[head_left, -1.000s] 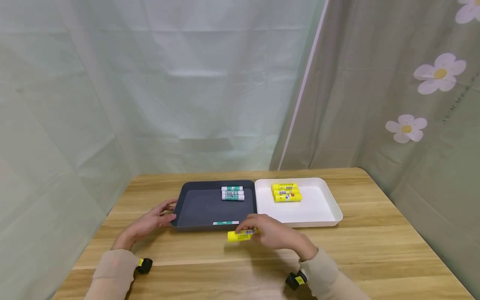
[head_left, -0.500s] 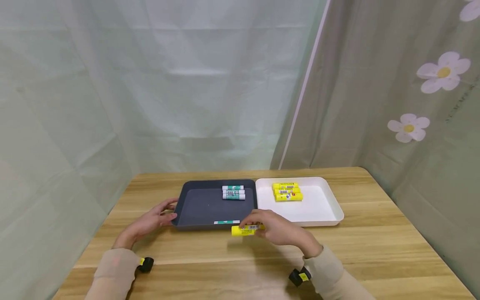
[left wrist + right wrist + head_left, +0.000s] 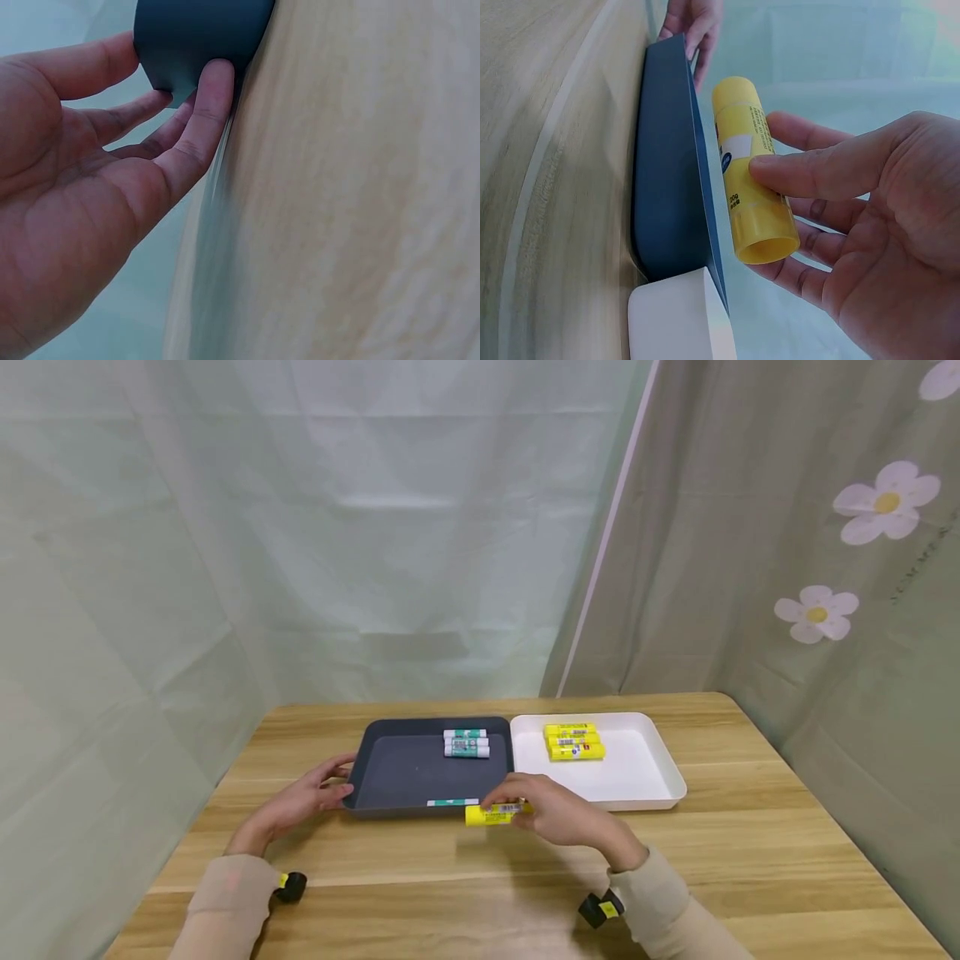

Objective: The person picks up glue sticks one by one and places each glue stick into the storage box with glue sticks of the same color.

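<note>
In the head view my right hand (image 3: 558, 810) pinches a yellow glue stick (image 3: 486, 816), held roughly level by the front rim of the dark grey tray (image 3: 408, 777). The right wrist view shows the thumb pressing one side of the glue stick (image 3: 739, 165) and fingers behind it, above the tray's rim. My left hand (image 3: 303, 797) touches the tray's left front corner; in the left wrist view its fairly straight thumb and fingers rest against the tray wall (image 3: 202, 34). Several green-and-white glue sticks (image 3: 466, 743) lie in the dark tray, one (image 3: 452, 802) along its front wall.
A white tray (image 3: 637, 777) stands against the dark tray's right side, with several yellow glue sticks (image 3: 574, 742) side by side in it. Both trays stand on the wooden table (image 3: 405, 893). A curtain (image 3: 420, 568) hangs behind the table.
My right hand has moved slightly right and up with the yellow glue stick, closer to the trays. My left hand has stayed at the dark tray's corner.
</note>
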Motion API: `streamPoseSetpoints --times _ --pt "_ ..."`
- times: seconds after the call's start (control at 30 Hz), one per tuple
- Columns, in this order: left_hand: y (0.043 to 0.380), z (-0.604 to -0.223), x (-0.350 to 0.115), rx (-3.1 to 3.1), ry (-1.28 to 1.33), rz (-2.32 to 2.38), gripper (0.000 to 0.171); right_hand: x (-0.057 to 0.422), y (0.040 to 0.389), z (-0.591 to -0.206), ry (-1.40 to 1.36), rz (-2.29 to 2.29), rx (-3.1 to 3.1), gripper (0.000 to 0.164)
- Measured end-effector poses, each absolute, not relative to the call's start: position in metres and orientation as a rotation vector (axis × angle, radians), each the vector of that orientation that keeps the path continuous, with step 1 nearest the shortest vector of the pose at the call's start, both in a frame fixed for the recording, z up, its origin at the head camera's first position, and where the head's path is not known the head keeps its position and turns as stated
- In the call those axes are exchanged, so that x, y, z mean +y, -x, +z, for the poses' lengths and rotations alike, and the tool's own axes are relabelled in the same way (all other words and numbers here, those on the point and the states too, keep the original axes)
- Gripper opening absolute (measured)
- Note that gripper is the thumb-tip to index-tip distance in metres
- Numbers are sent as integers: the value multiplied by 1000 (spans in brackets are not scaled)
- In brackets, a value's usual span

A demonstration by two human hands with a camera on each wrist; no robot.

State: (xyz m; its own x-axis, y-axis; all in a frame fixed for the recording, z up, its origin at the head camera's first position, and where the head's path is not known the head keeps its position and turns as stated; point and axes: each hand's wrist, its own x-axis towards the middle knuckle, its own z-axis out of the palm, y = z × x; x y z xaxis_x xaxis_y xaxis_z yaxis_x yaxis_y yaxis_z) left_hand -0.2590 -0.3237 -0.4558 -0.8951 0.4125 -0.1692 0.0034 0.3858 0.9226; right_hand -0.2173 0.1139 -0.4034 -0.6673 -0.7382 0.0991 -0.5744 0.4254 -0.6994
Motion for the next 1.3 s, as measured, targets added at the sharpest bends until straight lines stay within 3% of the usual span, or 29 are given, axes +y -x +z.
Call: streamPoseSetpoints --times 0.57,1.3 --pt "261 -455 -322 2270 -396 1513 73 136 226 -393 1105 -1128 2527 45" --pt "260 -458 -326 2282 -387 1512 70 219 289 -371 1016 -1041 2650 39"
